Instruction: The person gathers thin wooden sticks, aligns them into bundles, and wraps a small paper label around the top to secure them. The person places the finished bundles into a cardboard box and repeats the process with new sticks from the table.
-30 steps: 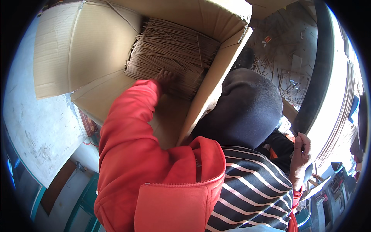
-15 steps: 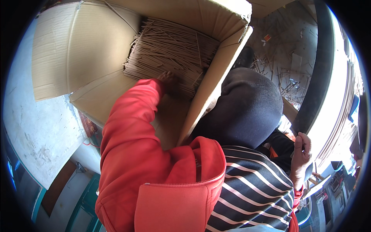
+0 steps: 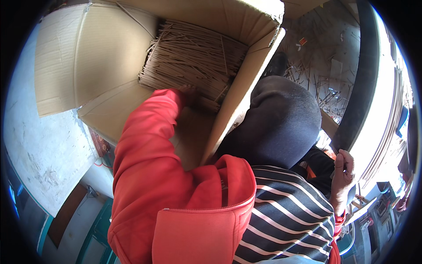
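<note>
My left arm in a red sleeve reaches into a large cardboard box (image 3: 112,48). Inside it lies a thick layer of thin brown sticks (image 3: 198,53), mostly side by side, a few crossing over. My left hand (image 3: 189,93) is at the near edge of that layer, touching the sticks. Shadow and the sleeve hide most of its fingers, so I cannot tell whether it grips any. Off to the right, my right hand (image 3: 343,178) is raised beside a dark-edged surface (image 3: 351,123), its fingers curled in with the thumb against them. Whatever it may hold is hidden.
My dark-trousered knee (image 3: 281,119) is against the box's right wall. Loose sticks and scraps litter the grey floor (image 3: 321,53) at the far right. A pale worn surface (image 3: 39,149) lies left of the box. One single stick (image 3: 134,20) leans in the box's far left corner.
My left hand has shifted slightly nearer and down at the edge of the sticks, and its fingers show less. The right hand keeps its place.
</note>
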Tool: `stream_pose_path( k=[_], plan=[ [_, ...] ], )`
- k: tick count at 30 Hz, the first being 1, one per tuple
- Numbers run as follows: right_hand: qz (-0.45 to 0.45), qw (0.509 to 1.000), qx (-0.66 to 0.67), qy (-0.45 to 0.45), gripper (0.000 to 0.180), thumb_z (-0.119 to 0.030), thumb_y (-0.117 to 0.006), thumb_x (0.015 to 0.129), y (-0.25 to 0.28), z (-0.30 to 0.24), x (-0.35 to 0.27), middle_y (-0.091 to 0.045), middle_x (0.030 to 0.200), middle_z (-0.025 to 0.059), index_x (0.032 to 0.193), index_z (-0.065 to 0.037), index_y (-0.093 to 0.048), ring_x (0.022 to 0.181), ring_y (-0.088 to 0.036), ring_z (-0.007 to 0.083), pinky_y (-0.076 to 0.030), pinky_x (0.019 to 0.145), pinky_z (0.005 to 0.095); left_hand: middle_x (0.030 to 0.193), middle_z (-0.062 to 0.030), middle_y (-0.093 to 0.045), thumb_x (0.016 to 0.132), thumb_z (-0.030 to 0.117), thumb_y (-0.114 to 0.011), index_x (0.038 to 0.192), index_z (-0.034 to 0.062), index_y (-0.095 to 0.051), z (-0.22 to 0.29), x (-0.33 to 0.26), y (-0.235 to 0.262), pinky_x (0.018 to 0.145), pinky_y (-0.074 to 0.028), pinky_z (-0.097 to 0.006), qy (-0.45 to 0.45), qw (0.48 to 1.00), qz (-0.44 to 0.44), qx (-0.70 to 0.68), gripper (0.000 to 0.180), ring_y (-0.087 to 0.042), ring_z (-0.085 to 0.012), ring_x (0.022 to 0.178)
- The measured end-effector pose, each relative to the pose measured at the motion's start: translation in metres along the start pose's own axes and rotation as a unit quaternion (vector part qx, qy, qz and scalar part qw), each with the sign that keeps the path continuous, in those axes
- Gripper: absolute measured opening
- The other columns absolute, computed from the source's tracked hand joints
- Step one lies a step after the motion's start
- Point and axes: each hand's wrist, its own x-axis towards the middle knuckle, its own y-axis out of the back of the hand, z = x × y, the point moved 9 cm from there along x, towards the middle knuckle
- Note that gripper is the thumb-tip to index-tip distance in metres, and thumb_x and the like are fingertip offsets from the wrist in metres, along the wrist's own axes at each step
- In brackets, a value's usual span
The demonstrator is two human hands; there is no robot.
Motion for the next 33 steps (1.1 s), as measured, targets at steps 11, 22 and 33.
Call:
stream_pose_path(
  k=[11, 22, 33],
  plan=[
    [-0.002, 1.000, 0.008, -0.011, 0.012, -0.008, -0.059, 0.088, 0.000, 0.008, -0.002, -0.061, 0.081, 0.0045, 0.097, -0.001, -0.061, 0.072, -0.055, 0.0091, -0.044, 0.069, 0.0224, 0.114, -0.0170, -0.057, 0.079, 0.022, -0.055, 0.114, 0.0070, -0.053, 0.001, -0.015, 0.014, 0.092, -0.041, -0.046, -0.004, 1.000, -0.012, 0.024, 0.038, -0.054, -0.0351, 0.108],
    [0.000, 0.999, 0.018, 0.029, 0.013, -0.009, -0.058, 0.088, -0.001, 0.001, 0.003, -0.062, 0.086, 0.0069, 0.098, -0.002, -0.061, 0.079, -0.058, 0.0131, -0.045, 0.075, 0.0251, 0.106, -0.0173, -0.061, 0.076, 0.019, -0.058, 0.111, 0.0087, -0.055, -0.015, -0.045, 0.101, 0.085, -0.046, -0.044, 0.043, 0.999, 0.010, 0.007, 0.036, -0.059, -0.0359, 0.099],
    [-0.013, 0.996, 0.062, 0.065, 0.015, -0.012, -0.057, 0.089, -0.006, -0.006, 0.000, -0.060, 0.082, 0.0059, 0.100, -0.003, -0.060, 0.076, -0.056, 0.0132, -0.045, 0.071, 0.0261, 0.090, -0.0187, -0.063, 0.073, 0.016, -0.062, 0.104, 0.0048, -0.052, -0.016, -0.159, 0.254, 0.076, -0.049, -0.038, 0.037, 0.894, 0.370, -0.250, 0.034, -0.062, -0.0340, 0.087]
  ],
)
